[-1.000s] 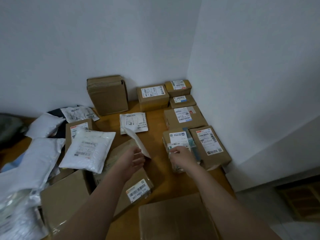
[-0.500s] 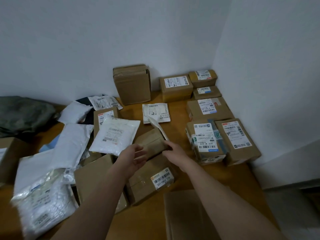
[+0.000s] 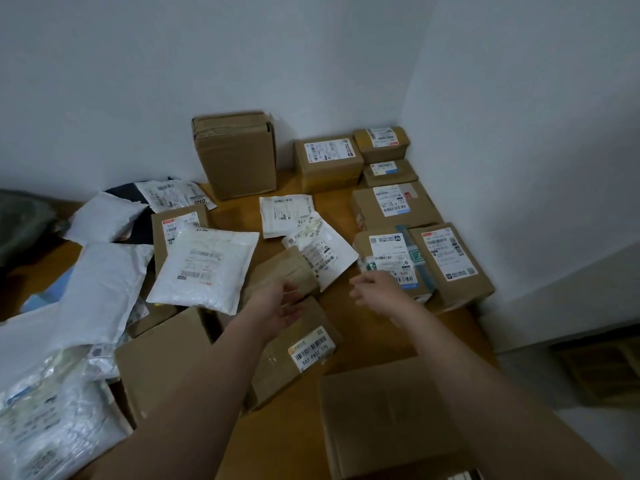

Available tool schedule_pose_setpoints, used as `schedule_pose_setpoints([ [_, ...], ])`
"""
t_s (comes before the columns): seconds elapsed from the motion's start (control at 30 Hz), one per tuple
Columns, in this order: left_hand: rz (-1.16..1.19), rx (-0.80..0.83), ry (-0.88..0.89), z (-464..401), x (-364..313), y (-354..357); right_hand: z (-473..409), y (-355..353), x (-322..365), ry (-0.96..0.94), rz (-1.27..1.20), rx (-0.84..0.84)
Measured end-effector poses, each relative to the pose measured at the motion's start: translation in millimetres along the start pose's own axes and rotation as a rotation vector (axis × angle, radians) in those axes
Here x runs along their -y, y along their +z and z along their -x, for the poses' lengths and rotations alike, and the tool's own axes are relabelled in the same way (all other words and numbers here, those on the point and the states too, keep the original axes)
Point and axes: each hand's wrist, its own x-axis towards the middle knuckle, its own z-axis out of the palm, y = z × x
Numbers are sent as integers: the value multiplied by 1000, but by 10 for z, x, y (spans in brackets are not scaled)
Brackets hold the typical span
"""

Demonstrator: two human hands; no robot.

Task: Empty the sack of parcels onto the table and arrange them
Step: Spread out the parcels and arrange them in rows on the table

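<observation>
Parcels cover the wooden table (image 3: pixel 346 306). My left hand (image 3: pixel 277 306) hovers with relaxed fingers over a small brown box (image 3: pixel 287 271) and a larger barcoded box (image 3: pixel 298 355), holding nothing. My right hand (image 3: pixel 377 292) hangs loosely curled and empty just in front of a labelled box (image 3: pixel 391 258). A flat white mailer (image 3: pixel 322 251) lies face up between the hands, partly on the small brown box. A neat block of cardboard boxes (image 3: pixel 394 206) fills the back right corner. White poly bags (image 3: pixel 207 268) lie piled on the left.
A tall cardboard box (image 3: pixel 235 157) stands against the back wall. A big plain box (image 3: pixel 398 417) sits at the near edge. A dark green sack (image 3: pixel 24 223) lies at the far left. Walls close the back and right; the floor (image 3: pixel 571 393) drops off at right.
The flat white mailer held upright a second ago now lies flat, label up, on the table. Both hands have drawn back from it and are empty.
</observation>
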Motion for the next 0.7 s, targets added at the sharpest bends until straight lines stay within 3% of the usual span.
schedule_pose_setpoints([
  [0.17, -101, 67, -43, -24, 230, 210, 119, -178, -202, 57, 2, -76],
  [0.43, -350, 125, -106, 319, 505, 250, 376, -411, -553, 190, 338, -53],
  [0.7, -211, -101, -39, 485, 993, 339, 635, -516, -975, 248, 424, 106],
])
